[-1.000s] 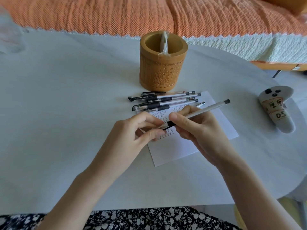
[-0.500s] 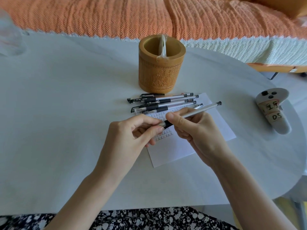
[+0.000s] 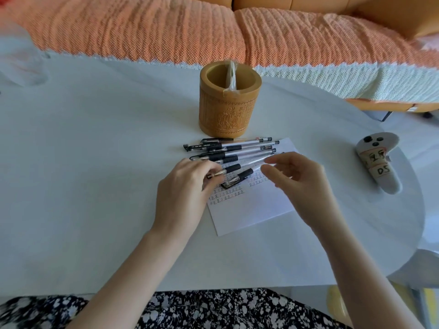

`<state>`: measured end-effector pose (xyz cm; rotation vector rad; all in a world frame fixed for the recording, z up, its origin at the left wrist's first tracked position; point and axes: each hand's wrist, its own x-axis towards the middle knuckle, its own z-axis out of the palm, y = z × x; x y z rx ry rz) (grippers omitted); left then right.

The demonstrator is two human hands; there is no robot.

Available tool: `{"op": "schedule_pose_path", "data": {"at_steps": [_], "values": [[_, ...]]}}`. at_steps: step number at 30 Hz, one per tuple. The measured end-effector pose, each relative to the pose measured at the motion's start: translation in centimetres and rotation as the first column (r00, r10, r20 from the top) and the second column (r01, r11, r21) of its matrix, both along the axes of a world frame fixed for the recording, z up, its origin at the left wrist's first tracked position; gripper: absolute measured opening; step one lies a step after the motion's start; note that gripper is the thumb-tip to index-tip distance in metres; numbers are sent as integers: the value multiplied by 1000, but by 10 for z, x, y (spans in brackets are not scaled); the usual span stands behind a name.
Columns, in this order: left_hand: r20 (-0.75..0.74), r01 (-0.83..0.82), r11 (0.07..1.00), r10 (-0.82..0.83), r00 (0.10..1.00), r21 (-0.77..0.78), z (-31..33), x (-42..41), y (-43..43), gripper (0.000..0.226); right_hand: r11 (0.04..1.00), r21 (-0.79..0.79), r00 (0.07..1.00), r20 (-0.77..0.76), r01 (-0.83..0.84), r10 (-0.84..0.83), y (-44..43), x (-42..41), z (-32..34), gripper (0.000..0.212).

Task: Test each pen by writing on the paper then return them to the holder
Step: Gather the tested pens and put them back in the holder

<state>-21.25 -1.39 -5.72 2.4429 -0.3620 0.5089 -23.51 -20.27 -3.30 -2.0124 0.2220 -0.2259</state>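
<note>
down at the bottom edge we have black-and-white floral fabric across the lap, and both forearms reach up over the rounded white table. on it lies the white sheet of paper, with rows of small written marks across its upper part. the left hand sits at the paper's left edge, fingers curled in, pinching the tip end of a clear pen with a black grip. a small dark piece shows between those fingers, and we cannot tell what it is. the right hand hovers over the paper's right half, fingers loose and spread, nothing in them, a bit blurred. between the two hands a capped clear pen lies flat on the paper. just beyond, the row of clear black-gripped pens lies side by side across the paper's far edge. off to the right rests a white controller with handwritten labels. behind the pens stands the round tan carved wooden holder, upright, with a strip of clear plastic inside. farthest back, the orange textured sofa cover.
</note>
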Motion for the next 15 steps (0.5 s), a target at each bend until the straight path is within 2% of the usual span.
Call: {"op": "schedule_pose_path", "data": {"at_steps": [3,5,7,9,15], "values": [[12,3,1000,-3,1000,4,1,0,2,26,957,-274,992,57,-94,114,-5,4,1,38],[-3,12,1000,-12,1000,1,1,-3,5,27,865,-439,965,-16,-243,262,-8,12,5,61],[-27,38,999,-38,999,-3,0,-11,10,25,772,-507,920,-140,-385,367,-10,24,6,79],[-69,90,996,-91,993,-22,1,-21,15,24,698,-542,880,-211,-467,425,-11,38,9,87],[-231,174,985,-172,958,-16,-4,-35,20,33,467,-670,799,-347,-578,491,-12,66,14,89]]}}
